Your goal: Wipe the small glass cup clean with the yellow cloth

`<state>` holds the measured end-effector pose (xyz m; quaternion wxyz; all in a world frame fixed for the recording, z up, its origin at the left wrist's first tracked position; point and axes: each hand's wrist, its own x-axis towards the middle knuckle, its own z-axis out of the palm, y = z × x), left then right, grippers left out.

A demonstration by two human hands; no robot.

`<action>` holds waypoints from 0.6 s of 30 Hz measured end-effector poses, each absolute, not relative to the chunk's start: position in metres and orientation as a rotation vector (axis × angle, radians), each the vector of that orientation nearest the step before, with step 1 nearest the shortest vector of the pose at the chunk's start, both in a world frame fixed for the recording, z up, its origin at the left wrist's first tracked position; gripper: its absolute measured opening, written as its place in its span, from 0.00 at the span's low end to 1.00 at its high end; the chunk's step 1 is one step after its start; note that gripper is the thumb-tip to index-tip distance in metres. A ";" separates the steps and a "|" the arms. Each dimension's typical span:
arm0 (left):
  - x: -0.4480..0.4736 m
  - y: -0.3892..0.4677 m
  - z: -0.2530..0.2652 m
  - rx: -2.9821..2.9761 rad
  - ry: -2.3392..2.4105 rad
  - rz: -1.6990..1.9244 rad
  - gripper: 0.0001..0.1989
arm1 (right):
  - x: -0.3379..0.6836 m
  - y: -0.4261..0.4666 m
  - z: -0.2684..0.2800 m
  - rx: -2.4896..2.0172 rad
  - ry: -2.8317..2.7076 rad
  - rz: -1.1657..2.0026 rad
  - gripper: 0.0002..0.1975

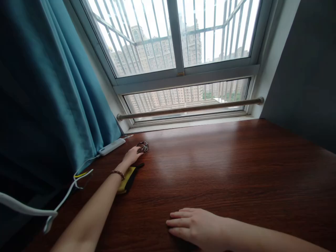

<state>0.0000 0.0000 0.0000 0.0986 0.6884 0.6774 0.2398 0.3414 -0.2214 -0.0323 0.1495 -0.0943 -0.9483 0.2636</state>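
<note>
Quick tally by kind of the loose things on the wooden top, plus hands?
Hands: 2, left hand at the metal rings, right hand flat on the wood
Metal rings: 1 cluster
Yellow-and-black item: 1
White power strip: 1
White cable: 1
Total: 6

Daylight comes in through the window (181,52), whose panes are blown out to near white, and it lays a pale sheen on the wooden table (223,164) just below the sill. The teal curtain (52,98) falls into deep shadow at the left edge, and the wall (307,70) on the right is dark and flat. Wide-angle distortion bends the window frame outward, focus is soft throughout, and the 2 forearms near the bottom edge look stretched.
</note>
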 end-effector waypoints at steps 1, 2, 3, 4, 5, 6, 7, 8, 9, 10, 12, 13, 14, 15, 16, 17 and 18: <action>-0.003 0.001 -0.001 2.070 2.000 0.661 0.16 | 0.341 -0.221 -0.033 -0.267 -2.724 0.740 0.26; -0.005 0.002 -0.002 2.104 1.995 0.622 0.16 | 0.341 -0.221 -0.034 -0.264 -2.722 0.725 0.26; -0.006 0.002 -0.002 2.137 1.990 0.592 0.16 | 0.341 -0.221 -0.035 -0.266 -2.720 0.712 0.24; -0.006 0.002 -0.003 2.171 1.983 0.568 0.16 | 0.341 -0.221 -0.035 -0.269 -2.720 0.704 0.24; -0.005 0.001 -0.003 2.207 1.973 0.551 0.16 | 0.341 -0.221 -0.036 -0.274 -2.721 0.699 0.23; -0.003 0.000 -0.003 2.244 1.960 0.538 0.16 | 0.341 -0.221 -0.036 -0.277 -2.720 0.695 0.23; 0.001 -0.003 -0.004 2.283 1.943 0.530 0.15 | 0.341 -0.221 -0.036 -0.278 -2.720 0.694 0.23; 0.006 -0.006 -0.004 2.322 1.920 0.525 0.15 | 0.341 -0.221 -0.036 -0.281 -2.718 0.693 0.23; 0.013 -0.010 -0.005 2.362 1.894 0.524 0.14 | 0.341 -0.221 -0.036 -0.280 -2.717 0.693 0.23; 0.021 -0.015 -0.005 2.402 1.862 0.526 0.14 | 0.341 -0.221 -0.035 -0.279 -2.715 0.695 0.23; 0.042 -0.028 -0.006 2.482 1.780 0.530 0.15 | 0.341 -0.221 -0.035 -0.273 -2.714 0.707 0.24; 0.054 -0.035 -0.006 2.521 1.728 0.532 0.14 | 0.341 -0.221 -0.035 -0.272 -2.715 0.714 0.25; 0.067 -0.042 -0.006 2.556 1.670 0.527 0.14 | 0.341 -0.221 -0.034 -0.273 -2.715 0.718 0.25; 0.079 -0.049 -0.006 2.587 1.611 0.526 0.14 | 0.341 -0.221 -0.034 -0.276 -2.717 0.724 0.26; 0.091 -0.055 -0.007 2.612 1.557 0.522 0.14 | 0.341 -0.221 -0.033 -0.281 -2.718 0.729 0.26; 0.101 -0.061 -0.007 2.633 1.515 0.523 0.13 | 0.341 -0.221 -0.033 -0.287 -2.718 0.734 0.27; 0.111 -0.065 -0.008 2.646 1.485 0.524 0.12 | 0.341 -0.222 -0.032 -0.294 -2.717 0.741 0.27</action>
